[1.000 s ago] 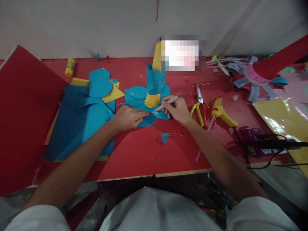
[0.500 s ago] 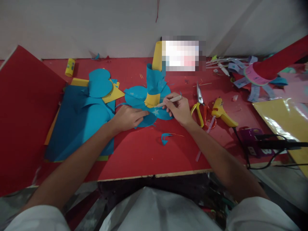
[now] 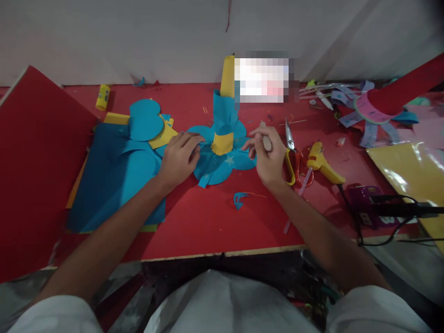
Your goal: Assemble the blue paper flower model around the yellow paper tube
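A blue paper flower [image 3: 217, 172] with rounded petals and faint star marks lies on the red table. From its middle rises a yellow paper band [image 3: 223, 143], with a rolled blue paper tube [image 3: 223, 111] above it. My left hand [image 3: 180, 157] is by the flower's left petals, fingers partly bent and the thumb apart; whether the fingertips touch the paper I cannot tell. On the flower's right side, my right hand [image 3: 268, 155] keeps a beige pen-like stick [image 3: 266, 141] against its palm, with the thumb and fingertips near a petal.
Scissors [image 3: 291, 148] and a yellow glue gun [image 3: 322, 163] lie to the right, near a purple box [image 3: 362, 196]. Blue paper sheets [image 3: 100, 175] and heart-shaped cutouts [image 3: 145, 120] are on the left. A glue stick [image 3: 103, 97] stands behind them. Blue scraps [image 3: 239, 200] lie in front.
My left hand has lifted off the front petal and moved up and left. My right hand has shifted right, and the beige stick has turned from pointing at the yellow band to lying in the palm.
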`<state>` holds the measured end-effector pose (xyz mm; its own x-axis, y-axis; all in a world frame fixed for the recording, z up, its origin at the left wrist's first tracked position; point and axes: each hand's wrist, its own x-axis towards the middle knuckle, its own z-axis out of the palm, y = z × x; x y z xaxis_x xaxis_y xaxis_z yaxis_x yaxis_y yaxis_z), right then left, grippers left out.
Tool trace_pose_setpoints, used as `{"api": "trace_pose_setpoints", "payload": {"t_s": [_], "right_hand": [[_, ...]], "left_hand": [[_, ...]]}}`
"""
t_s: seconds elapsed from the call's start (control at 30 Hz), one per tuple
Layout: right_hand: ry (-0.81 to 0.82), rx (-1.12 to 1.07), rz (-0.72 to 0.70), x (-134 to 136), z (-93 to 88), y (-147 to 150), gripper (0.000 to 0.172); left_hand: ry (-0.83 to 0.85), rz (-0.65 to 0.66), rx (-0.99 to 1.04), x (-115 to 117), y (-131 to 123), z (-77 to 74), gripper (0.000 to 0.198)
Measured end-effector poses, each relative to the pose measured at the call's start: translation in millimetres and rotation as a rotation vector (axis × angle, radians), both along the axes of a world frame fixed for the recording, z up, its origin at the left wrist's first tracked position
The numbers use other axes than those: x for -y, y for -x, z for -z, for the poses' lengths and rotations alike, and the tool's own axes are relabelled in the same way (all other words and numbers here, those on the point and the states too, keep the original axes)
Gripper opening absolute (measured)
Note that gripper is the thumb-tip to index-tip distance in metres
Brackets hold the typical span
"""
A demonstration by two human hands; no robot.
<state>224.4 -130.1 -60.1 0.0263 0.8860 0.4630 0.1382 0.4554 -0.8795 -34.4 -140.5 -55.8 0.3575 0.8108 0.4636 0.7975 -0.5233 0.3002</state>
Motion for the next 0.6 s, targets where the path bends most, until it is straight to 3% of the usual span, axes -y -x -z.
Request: {"api": "trace_pose_setpoints", "payload": {"t_s": [0.27,0.6], "right_hand": [[0.003,0.278,-0.055,2.9,4.5,2.0,0.024],[-0.078,0.404,-0.05,5.9,1.4,3.4,0.019]], "left_hand": [[0.11,0.137,-0.057,0.1,-0.9,1.0,0.024],[0.103,0.232,-0.169,0.6,0.6,4.8,0.03]]}}
